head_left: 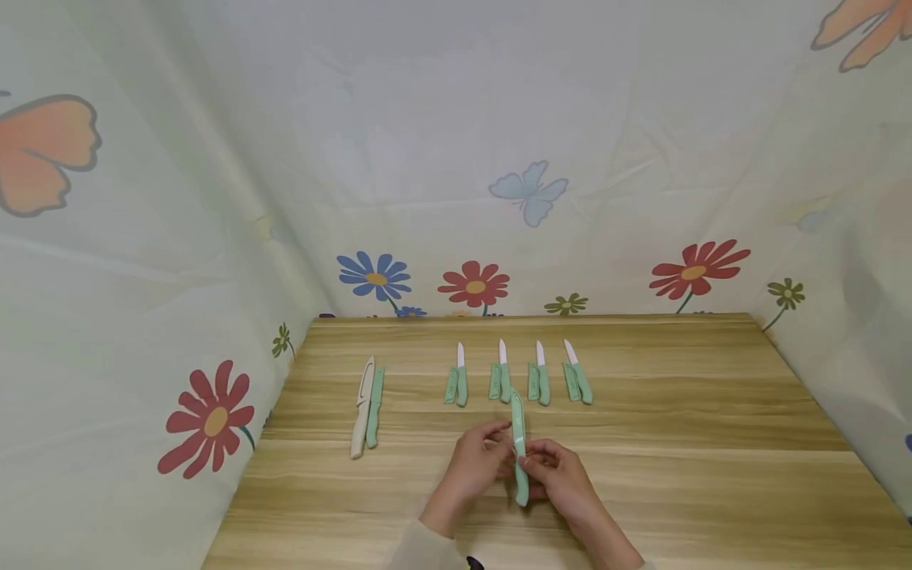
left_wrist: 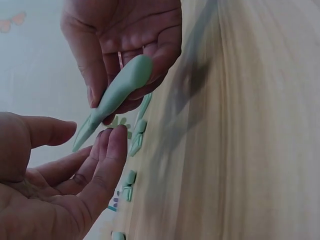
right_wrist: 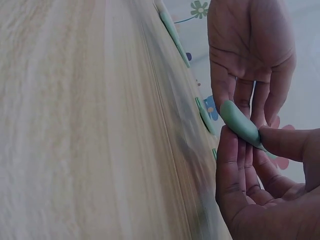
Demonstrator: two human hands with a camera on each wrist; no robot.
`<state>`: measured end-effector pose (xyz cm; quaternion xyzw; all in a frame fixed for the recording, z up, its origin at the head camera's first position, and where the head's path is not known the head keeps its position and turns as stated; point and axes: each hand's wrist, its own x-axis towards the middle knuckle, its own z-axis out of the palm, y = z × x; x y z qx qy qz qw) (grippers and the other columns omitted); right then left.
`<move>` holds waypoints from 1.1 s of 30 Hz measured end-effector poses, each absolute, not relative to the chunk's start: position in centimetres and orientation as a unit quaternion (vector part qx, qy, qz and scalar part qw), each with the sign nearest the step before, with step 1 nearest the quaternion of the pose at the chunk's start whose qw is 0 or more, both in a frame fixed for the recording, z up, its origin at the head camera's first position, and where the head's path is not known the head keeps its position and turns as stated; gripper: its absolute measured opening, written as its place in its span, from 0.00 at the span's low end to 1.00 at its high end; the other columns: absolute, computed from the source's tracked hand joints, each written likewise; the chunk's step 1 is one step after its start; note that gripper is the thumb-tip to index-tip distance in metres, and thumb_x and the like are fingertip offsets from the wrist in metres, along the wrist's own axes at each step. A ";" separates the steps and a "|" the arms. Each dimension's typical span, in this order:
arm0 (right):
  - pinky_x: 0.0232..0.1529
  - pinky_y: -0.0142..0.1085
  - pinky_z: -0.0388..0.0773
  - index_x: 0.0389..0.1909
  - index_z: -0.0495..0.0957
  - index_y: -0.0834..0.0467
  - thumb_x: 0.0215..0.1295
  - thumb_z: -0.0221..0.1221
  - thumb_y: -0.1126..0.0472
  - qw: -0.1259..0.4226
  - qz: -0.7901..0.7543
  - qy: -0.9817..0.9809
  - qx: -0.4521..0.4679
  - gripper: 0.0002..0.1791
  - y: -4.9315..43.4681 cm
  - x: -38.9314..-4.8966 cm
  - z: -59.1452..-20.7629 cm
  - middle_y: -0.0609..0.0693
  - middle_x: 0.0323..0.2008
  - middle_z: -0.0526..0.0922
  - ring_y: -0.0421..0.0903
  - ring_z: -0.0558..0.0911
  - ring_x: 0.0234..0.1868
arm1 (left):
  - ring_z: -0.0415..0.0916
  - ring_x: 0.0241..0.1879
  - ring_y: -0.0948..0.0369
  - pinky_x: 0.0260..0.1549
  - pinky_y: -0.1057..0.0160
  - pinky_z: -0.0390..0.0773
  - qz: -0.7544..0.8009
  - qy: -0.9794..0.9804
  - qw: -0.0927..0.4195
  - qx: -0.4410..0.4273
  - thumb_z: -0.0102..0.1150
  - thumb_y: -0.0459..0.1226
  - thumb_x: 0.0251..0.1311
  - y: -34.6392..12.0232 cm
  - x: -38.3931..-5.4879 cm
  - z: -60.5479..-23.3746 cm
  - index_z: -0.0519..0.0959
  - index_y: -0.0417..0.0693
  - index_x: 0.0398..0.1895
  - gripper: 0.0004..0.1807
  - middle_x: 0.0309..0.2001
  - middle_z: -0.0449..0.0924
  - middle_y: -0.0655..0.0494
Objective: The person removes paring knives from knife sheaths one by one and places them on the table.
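Observation:
A green paring knife (head_left: 518, 431) in a matching green sheath is held up over the table, its blade end pointing away from me. My right hand (head_left: 566, 479) pinches it at the handle between thumb and fingers, as the right wrist view also shows at the handle (right_wrist: 241, 122). On the other side of the knife is my left hand (head_left: 476, 457), close to the sheath. In the left wrist view the left hand (left_wrist: 70, 180) has its thumb and fingers spread apart, with the sheathed end between them.
Beyond the hands, several green knives with bare white blades lie in a row, each beside its green sheath (head_left: 533, 381). To the left, a beige sheathed knife (head_left: 362, 408) lies alongside a green sheathed knife (head_left: 374, 412). A flower-patterned cloth (head_left: 598, 261) surrounds the wooden table (head_left: 712, 491).

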<state>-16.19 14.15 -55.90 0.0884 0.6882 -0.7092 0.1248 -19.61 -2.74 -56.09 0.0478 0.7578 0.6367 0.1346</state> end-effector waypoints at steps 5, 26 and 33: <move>0.34 0.40 0.88 0.55 0.76 0.71 0.70 0.62 0.68 0.131 -0.709 0.688 0.087 0.17 14.1 -16.1 -56.0 0.51 0.37 0.80 0.45 0.82 0.36 | 0.87 0.39 0.56 0.41 0.57 0.89 0.628 0.768 0.114 0.042 0.60 0.37 0.73 -2.7 -20.6 -55.7 0.78 0.38 0.64 0.21 0.45 0.83 0.50; 0.35 0.41 0.89 0.56 0.74 0.72 0.70 0.62 0.68 0.146 -0.713 0.682 0.074 0.18 13.9 -15.6 -56.0 0.51 0.37 0.79 0.45 0.82 0.34 | 0.83 0.33 0.64 0.40 0.59 0.90 0.667 0.738 0.102 0.011 0.68 0.29 0.62 -1.9 -22.7 -56.2 0.80 0.34 0.58 0.21 0.39 0.85 0.49; 0.35 0.41 0.89 0.55 0.74 0.72 0.70 0.61 0.68 0.151 -0.716 0.678 0.070 0.17 13.9 -15.6 -55.9 0.51 0.37 0.78 0.45 0.82 0.34 | 0.82 0.33 0.63 0.41 0.54 0.90 0.672 0.734 0.096 0.006 0.68 0.27 0.61 -1.6 -22.6 -55.9 0.81 0.34 0.57 0.20 0.39 0.85 0.47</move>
